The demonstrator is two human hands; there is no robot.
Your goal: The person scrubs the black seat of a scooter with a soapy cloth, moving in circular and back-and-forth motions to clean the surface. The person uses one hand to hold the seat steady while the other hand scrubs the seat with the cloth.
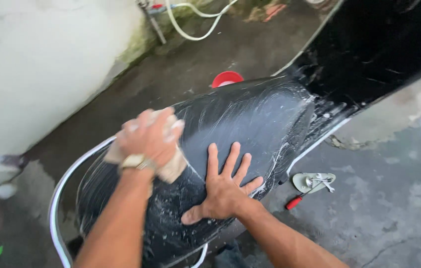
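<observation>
Nearest the camera, two bare forearms reach forward over a black scooter seat [250,124] that is wet and streaked with soap suds. The right hand [224,186] lies flat on the seat with fingers spread wide and the thumb out to the side, holding nothing. The left hand [147,136], with a pale wristwatch [137,161] on its wrist, is closed around a light-coloured sponge [173,166] pressed against the seat's upper left part, just beside the other hand. A chrome rail [59,198] curves round the seat's near end. On the grey concrete floor [394,198] to the right lies a sandal [312,181] and a red-handled tool [296,201]. Beyond the seat a red basin [227,78] peeks out, the black scooter body [374,49] rises at the upper right, and a pale hose [195,22] loops at the foot of a white wall [36,64].
</observation>
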